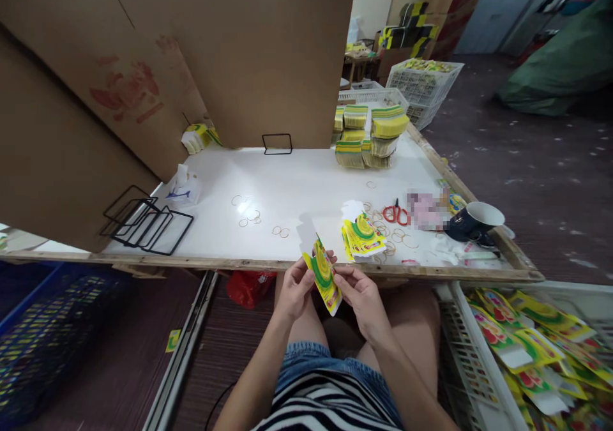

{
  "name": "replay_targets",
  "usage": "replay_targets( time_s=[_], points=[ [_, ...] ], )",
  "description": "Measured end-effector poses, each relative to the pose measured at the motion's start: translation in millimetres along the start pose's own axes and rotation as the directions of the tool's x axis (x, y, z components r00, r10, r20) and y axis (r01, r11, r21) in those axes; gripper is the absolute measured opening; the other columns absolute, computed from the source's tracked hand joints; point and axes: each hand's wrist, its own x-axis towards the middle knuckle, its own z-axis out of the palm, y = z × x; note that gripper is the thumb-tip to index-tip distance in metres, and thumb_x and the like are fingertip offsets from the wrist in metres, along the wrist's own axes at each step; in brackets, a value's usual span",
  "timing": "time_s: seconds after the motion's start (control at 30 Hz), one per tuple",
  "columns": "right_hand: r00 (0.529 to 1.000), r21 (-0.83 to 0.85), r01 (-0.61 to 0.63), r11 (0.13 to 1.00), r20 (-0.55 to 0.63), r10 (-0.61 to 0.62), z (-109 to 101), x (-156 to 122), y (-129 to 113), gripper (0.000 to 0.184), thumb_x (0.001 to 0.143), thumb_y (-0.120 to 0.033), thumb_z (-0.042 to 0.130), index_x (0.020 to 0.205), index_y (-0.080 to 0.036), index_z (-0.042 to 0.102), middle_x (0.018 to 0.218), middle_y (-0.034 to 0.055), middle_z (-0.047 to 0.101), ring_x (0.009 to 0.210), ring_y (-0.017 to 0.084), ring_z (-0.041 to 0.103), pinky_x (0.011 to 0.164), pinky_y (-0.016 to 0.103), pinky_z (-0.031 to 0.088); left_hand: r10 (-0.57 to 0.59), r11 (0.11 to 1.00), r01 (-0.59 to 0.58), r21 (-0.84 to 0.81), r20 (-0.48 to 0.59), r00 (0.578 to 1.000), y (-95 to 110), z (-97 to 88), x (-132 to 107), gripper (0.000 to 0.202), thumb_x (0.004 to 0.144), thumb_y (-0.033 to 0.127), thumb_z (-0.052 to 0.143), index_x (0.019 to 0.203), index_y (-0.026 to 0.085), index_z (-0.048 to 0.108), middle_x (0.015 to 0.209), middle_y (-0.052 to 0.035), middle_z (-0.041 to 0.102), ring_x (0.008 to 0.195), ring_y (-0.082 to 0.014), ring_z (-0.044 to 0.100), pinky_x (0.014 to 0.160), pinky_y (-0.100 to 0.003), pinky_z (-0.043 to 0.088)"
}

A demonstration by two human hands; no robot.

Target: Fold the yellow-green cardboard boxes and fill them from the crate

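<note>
A yellow and green printed card package is held upright and tilted over my lap, just off the table's front edge. My left hand grips its left side, thumb in front and fingers behind. On the opposite edge, my right hand pinches it between thumb and fingers. A small pile of similar yellow packages lies on the white table just beyond my right hand. Loose rubber bands are scattered around that pile. Whether the held piece is one package or several cannot be made out.
Banded stacks of packages stand at the table's back right. Red-handled scissors and a dark mug are at right. Black wire stands sit at left before tall cardboard. A white crate of packages flanks my right leg.
</note>
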Motion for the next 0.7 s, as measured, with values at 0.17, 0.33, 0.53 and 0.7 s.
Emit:
replay_targets(
  time_s=[0.17,0.33,0.53,0.7],
  points=[
    [0.997,-0.181,0.061,0.982,0.059,-0.051,4,-3,0,0.029,0.072,-0.044,0.074,0.084,-0.018,0.068,0.082,0.0057,0.071,0.075,0.020,0.065,0.072,0.033,0.053,-0.010,1.000,0.014,0.021,-0.164,0.986,-5,-6.2,2,0.051,0.076,0.048,0.070,0.114,0.014,0.062,0.102,-0.0127,0.073,0.098,-0.0278,0.068,0.084,-0.038,0.054],
    [0.990,-0.319,0.134,0.938,0.012,-0.137,8,-3,8,0.028,0.079,-0.045,0.066,0.076,-0.018,0.063,0.068,0.0023,0.065,0.063,0.017,0.059,0.063,0.030,0.050,-0.007,0.991,0.042,0.131,-0.260,0.965,-6,-13.2,3,0.052,0.075,0.047,0.071,0.114,0.015,0.057,0.091,-0.0067,0.073,0.085,-0.0195,0.069,0.077,-0.029,0.055],
    [0.966,-0.474,0.221,0.852,-0.011,-0.257,5,3,10,0.020,0.080,-0.039,0.064,0.080,-0.019,0.060,0.071,0.0012,0.062,0.059,0.014,0.053,0.057,0.025,0.045,0.122,0.936,-0.041,0.348,-0.216,0.969,4,-10.7,-8,0.074,0.080,0.031,0.069,0.138,0.024,0.024,0.105,-0.0069,0.068,0.093,-0.0178,0.068,0.085,-0.031,0.052],
    [0.959,-0.398,0.277,0.875,0.174,-0.224,2,6,-5,0.038,0.083,-0.035,0.062,0.119,-0.025,0.056,0.095,0.0037,0.065,0.072,0.016,0.060,0.068,0.028,0.050,0.039,0.938,-0.021,0.347,-0.046,0.998,14,-14.1,-13,0.070,0.084,0.028,0.064,0.142,0.025,0.024,0.113,-0.0093,0.066,0.103,-0.0201,0.065,0.089,-0.033,0.051]
  ],
)
